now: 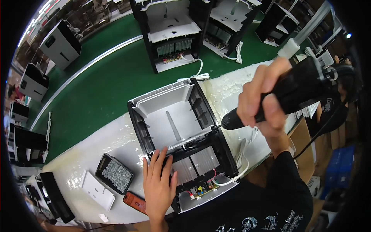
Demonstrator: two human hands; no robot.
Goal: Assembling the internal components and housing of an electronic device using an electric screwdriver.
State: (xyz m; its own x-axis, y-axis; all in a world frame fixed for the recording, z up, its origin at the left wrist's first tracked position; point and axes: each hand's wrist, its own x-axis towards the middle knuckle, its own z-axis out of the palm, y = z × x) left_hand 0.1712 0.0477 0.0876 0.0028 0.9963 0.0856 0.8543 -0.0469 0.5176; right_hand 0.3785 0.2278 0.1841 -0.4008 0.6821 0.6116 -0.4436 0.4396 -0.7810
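My right hand (262,92) is wrapped round a black electric screwdriver (288,91), held almost level. Its bit tip meets the right inner edge of an open appliance housing (133,116) lying in front of me. The housing has a black frame and a white tray-like compartment (176,123) at its far end. Nearer to me are silver finned heat sinks (195,166) and a small circuit board (201,191) with coloured wires. My left hand (158,185) rests with fingers spread on the housing's left side. Any screw at the bit is too small to make out.
Left of the housing stand a black bin of screws (116,174), a white panel (97,189) and an orange-screened phone (135,202). More housings (174,34) stand on the green belt (104,81) beyond. A white cord (241,154) lies at the right; a cardboard box (303,145) is beside the table.
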